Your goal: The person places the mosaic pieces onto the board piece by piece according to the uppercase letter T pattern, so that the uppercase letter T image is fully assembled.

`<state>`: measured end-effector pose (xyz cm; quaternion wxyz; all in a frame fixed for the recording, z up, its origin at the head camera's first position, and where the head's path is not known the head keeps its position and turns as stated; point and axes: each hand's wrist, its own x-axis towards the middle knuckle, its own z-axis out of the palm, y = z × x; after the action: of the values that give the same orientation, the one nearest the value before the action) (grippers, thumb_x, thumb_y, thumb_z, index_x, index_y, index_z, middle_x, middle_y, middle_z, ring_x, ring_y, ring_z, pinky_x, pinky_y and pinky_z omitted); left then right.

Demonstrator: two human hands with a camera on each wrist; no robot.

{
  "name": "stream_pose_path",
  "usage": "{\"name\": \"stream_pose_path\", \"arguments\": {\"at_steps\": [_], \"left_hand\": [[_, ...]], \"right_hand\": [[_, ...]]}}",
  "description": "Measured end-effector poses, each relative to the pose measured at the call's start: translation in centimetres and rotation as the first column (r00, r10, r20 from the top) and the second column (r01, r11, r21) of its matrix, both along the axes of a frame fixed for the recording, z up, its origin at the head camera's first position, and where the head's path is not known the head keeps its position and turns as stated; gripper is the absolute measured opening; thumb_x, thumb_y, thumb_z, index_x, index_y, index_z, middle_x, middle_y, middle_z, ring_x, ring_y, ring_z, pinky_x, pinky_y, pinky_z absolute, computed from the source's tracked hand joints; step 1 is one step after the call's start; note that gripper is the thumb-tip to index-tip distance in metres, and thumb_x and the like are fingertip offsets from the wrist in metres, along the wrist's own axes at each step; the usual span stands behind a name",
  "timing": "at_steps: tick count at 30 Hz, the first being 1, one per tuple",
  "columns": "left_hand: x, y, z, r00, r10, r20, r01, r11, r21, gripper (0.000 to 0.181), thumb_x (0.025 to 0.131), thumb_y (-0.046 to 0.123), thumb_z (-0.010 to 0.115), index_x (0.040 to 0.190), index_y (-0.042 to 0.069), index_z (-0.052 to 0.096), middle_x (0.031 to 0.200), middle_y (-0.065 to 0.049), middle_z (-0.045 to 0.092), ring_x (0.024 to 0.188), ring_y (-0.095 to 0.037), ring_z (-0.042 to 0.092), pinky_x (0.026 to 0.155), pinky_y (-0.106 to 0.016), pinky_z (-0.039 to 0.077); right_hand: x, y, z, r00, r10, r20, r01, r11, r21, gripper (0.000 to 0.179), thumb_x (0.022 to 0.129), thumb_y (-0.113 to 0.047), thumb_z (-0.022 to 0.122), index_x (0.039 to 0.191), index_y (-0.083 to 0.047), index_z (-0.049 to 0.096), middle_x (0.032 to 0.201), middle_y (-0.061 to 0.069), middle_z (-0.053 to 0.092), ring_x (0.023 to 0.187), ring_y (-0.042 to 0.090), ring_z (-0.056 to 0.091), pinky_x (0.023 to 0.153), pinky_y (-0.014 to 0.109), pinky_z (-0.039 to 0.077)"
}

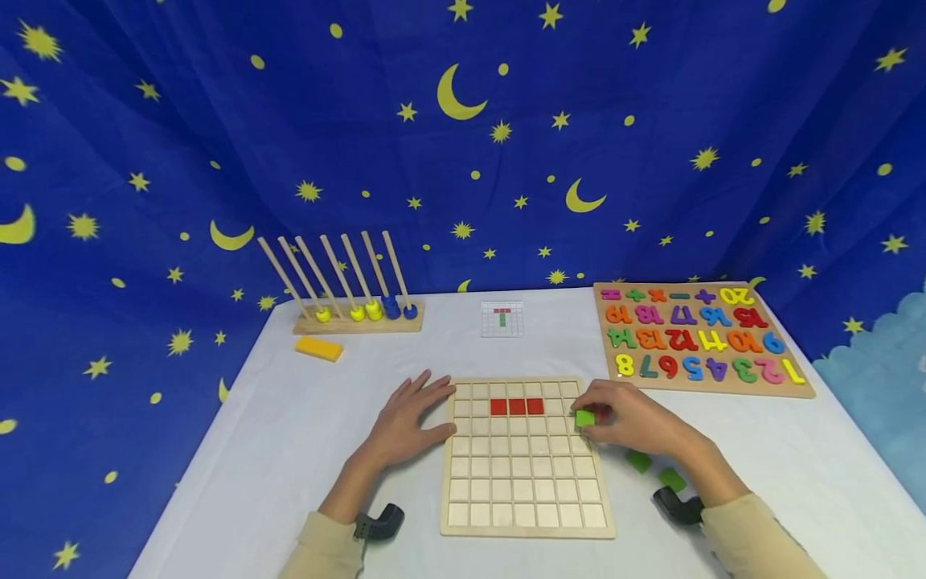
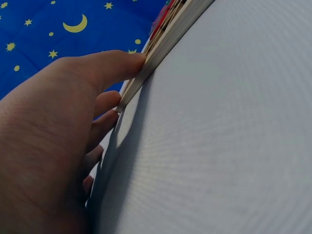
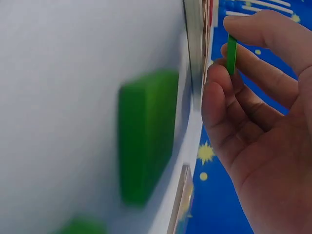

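Note:
A wooden grid board [image 1: 528, 532] lies flat on the white table, with three red square tiles [image 1: 517, 407] side by side in an upper row. My left hand [image 1: 405, 422] rests at the board's left edge, its fingers extended; in the left wrist view the thumb [image 2: 127, 62] touches the rim. Between thumb and fingers, my right hand [image 1: 633, 418] pinches a green square tile [image 1: 584, 418] over the board's right edge. A bit of red [image 1: 604, 414] shows, partly hidden, beneath that hand. Two more green tiles [image 1: 639, 461] lie on the table near the right wrist.
Behind the grid board lies a small pattern card [image 1: 502, 319] showing a red and green T. A number puzzle board [image 1: 709, 386] is at the back right. At the back left stands a peg counting rack [image 1: 318, 326] with beads, a yellow-orange block [image 1: 319, 348] before it.

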<state>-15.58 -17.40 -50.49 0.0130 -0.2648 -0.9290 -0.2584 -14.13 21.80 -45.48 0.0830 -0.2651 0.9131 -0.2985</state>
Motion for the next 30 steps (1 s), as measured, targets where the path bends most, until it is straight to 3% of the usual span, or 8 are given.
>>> {"name": "stream_pose_path", "arguments": {"at_steps": [9, 30], "left_hand": [[0.0, 0.1, -0.1, 1.000, -0.004, -0.017, 0.004, 1.000, 0.014, 0.064, 0.087, 0.055, 0.063, 0.141, 0.023, 0.050, 0.150, 0.009, 0.039, 0.143, -0.023, 0.021, 0.117, -0.042, 0.010], [-0.2, -0.1, -0.1, 1.000, -0.012, -0.012, 0.012, 1.000, 0.023, 0.065, 0.087, 0.056, 0.062, 0.142, 0.023, 0.050, 0.150, 0.010, 0.038, 0.143, -0.022, 0.021, 0.117, -0.043, 0.010]], "right_hand": [[-0.4, -2.4, 0.1, 0.999, 0.021, 0.050, -0.020, 1.000, -0.013, 0.027, 0.082, -0.025, 0.077, 0.108, -0.022, 0.071, 0.091, -0.014, 0.059, 0.078, 0.011, 0.055, 0.066, 0.024, 0.050], [-1.9, -6.7, 0.4, 0.991, 0.136, 0.016, -0.137, 0.990, 0.034, 0.028, 0.082, -0.025, 0.076, 0.109, -0.016, 0.072, 0.089, -0.011, 0.058, 0.073, 0.007, 0.053, 0.063, 0.024, 0.048]]}}
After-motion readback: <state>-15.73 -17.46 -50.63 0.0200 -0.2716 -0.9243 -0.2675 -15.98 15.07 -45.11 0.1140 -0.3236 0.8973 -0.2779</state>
